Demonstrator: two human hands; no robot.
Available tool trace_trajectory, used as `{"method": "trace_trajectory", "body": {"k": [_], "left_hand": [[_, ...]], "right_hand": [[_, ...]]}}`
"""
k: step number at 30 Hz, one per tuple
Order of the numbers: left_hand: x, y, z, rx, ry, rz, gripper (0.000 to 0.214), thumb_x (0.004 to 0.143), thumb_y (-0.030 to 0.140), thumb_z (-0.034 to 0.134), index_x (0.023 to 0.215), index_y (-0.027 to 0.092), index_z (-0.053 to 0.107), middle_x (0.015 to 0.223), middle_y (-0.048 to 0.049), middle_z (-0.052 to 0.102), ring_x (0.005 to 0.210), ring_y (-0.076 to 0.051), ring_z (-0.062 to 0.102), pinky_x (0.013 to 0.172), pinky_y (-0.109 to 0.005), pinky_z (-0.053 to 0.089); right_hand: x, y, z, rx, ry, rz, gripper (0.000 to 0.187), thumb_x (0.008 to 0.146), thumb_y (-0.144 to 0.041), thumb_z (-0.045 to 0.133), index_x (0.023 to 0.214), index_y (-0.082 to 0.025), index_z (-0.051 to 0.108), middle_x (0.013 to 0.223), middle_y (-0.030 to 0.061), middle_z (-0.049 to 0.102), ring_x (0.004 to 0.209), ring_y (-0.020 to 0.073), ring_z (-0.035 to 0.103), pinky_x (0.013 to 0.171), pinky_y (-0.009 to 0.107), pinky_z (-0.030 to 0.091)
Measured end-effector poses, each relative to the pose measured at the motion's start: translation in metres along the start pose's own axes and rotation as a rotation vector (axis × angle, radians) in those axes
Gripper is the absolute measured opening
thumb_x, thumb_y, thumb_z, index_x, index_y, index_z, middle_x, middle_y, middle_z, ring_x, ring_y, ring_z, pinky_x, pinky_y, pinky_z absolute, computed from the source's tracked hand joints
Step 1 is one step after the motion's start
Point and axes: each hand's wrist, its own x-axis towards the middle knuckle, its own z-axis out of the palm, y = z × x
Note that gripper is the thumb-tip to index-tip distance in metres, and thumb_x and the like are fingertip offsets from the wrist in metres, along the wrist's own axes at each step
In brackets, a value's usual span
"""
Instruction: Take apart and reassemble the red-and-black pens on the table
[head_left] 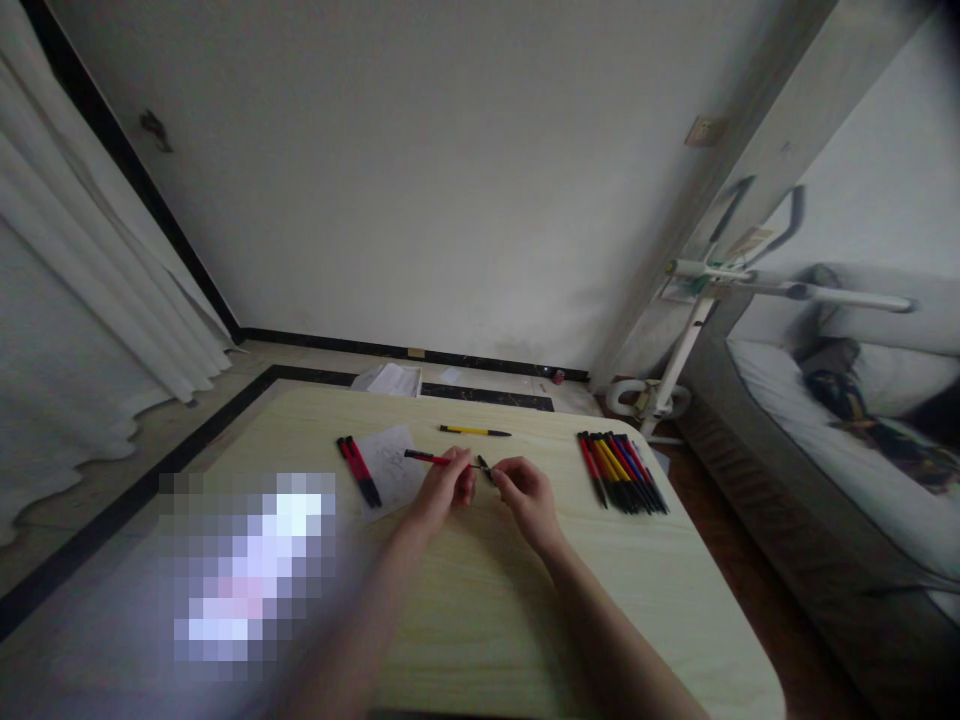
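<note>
Pen [431, 459], red-and-black, is pinched in the curled left hand [452, 482] below frame centre; right hand [525, 487] is kinda curled too, gripping a small black part [484, 467].

Your counter [465, 620] shows pale wood grain, smooth with a soft sheen. The red pen [431, 458] you hold looks like smooth plastic, as do the yellow pen [474, 431] and the pen row [622, 472]. You have a matt paper sheet [401, 478], a cloth curtain [90, 280] and a matt wall [450, 200].
</note>
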Motion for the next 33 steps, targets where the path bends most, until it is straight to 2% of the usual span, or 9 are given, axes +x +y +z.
{"method": "trace_trajectory", "body": {"k": [9,18,28,33], "left_hand": [[0.002,0.0008,-0.0029,-0.06,0.039,0.065,0.021,0.066,0.031,0.064,0.067,0.016,0.049,0.048,0.0061,0.046,0.04,-0.005,0.043,0.04,-0.017,0.03],[0.0019,0.0012,-0.003,-0.106,0.017,-0.02,0.019,0.069,0.03,0.062,0.074,0.012,0.062,0.058,0.0001,0.056,0.047,-0.007,0.049,0.043,-0.018,0.035],[-0.0006,0.0054,-0.0016,-0.131,0.02,-0.095,0.019,0.07,0.03,0.062,0.075,0.012,0.064,0.062,-0.0029,0.062,0.049,-0.009,0.054,0.047,-0.02,0.039],[0.0006,0.0055,-0.0038,-0.16,0.037,-0.081,0.018,0.069,0.029,0.063,0.072,0.011,0.063,0.063,-0.0036,0.063,0.052,-0.009,0.055,0.05,-0.02,0.042]], "right_hand": [[0.0,0.0029,-0.0004,-0.012,0.012,-0.004,0.02,0.074,-0.035,0.055,0.077,-0.015,0.057,0.064,0.0004,0.054,0.054,0.0102,0.047,0.047,0.021,0.04],[0.0024,0.0072,-0.0011,-0.013,0.022,-0.002,0.018,0.074,-0.033,0.056,0.077,-0.015,0.057,0.065,0.0006,0.055,0.056,0.0105,0.048,0.049,0.021,0.039],[0.0019,0.0034,-0.0012,-0.012,0.017,0.008,0.019,0.074,-0.034,0.056,0.076,-0.015,0.057,0.063,-0.0003,0.055,0.053,0.0096,0.046,0.049,0.021,0.038],[0.0027,0.0026,-0.0023,0.007,0.026,0.018,0.022,0.074,-0.037,0.055,0.072,-0.015,0.056,0.059,-0.0012,0.052,0.05,0.009,0.044,0.045,0.02,0.036]]}}
